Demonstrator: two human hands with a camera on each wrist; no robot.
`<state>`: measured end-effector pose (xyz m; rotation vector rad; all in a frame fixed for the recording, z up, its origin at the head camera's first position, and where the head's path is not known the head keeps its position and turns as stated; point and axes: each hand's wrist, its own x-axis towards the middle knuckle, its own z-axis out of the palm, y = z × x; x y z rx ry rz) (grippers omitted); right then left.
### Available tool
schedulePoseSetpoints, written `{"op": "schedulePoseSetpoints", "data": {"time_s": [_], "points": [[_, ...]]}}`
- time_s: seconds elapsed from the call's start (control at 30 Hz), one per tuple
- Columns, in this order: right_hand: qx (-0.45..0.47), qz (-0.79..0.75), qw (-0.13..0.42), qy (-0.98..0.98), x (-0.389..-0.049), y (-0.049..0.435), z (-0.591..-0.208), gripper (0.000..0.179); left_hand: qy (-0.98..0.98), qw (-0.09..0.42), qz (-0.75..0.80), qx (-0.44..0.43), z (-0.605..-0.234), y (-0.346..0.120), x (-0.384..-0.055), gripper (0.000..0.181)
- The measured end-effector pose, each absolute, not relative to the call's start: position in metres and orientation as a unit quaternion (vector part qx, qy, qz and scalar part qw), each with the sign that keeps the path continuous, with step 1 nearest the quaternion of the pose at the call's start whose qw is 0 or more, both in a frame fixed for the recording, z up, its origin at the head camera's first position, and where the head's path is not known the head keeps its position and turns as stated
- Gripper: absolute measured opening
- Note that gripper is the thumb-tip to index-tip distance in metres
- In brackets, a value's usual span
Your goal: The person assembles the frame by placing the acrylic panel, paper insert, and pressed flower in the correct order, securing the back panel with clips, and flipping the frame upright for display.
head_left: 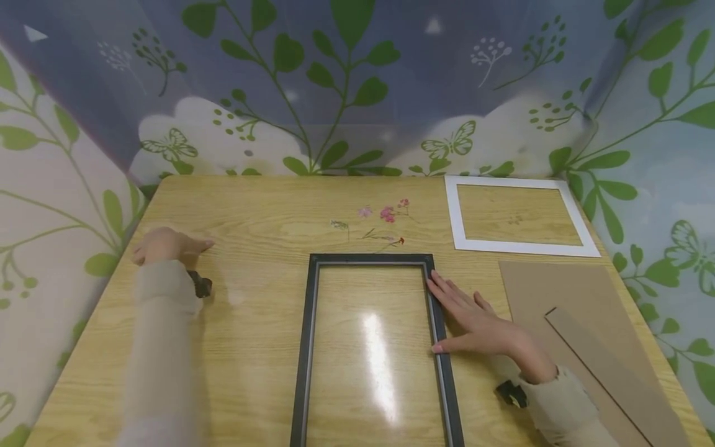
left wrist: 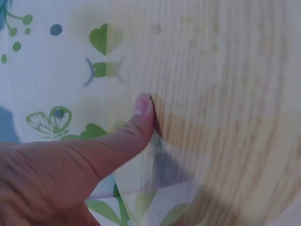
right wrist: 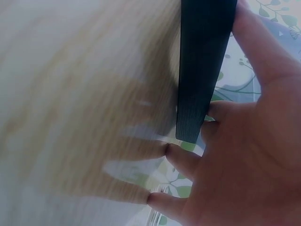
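Note:
In the head view a black picture frame (head_left: 307, 347) lies upright-oriented at the table's front middle. My right hand (head_left: 477, 323) rests along its right side with straight, spread fingers; the thumb tip lies on the frame. The right wrist view shows the black frame side (right wrist: 202, 75) beside the thumb, with other fingertips (right wrist: 176, 155) against the table. Far to the left, my left hand (head_left: 164, 245) is at the table's left edge, thumb stretched rightward. In the left wrist view its thumb (left wrist: 127, 141) meets the glossy tabletop; the other fingers are mostly hidden, and no held thing shows.
Several small pressed flowers (head_left: 388, 214) lie behind the frame. A white rectangular mat (head_left: 522, 249) is at the back right. Before it lies a brown board (head_left: 525, 279) with a narrower flap or strip (head_left: 603, 366). Leaf-patterned fabric walls (head_left: 357, 93) border the wooden table (head_left: 251, 205).

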<state>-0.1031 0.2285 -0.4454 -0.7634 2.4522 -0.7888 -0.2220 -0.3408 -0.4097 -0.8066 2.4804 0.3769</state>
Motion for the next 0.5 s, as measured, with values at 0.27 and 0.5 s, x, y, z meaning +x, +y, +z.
{"op": "schedulePoseSetpoints", "data": {"time_s": [0.27, 0.5], "points": [[-0.273, -0.281, 0.223, 0.893, -0.1041, 0.2290, -0.4450, 0.109, 0.907, 0.258, 0.115, -0.314, -0.4069, -0.3363, -0.2249, 0.112], [-0.276, -0.281, 0.220, 0.892, -0.1038, 0.2289, -0.4450, 0.108, 0.900, 0.254, 0.136, -0.328, -0.4082, -0.3442, -0.2229, 0.122]]}}
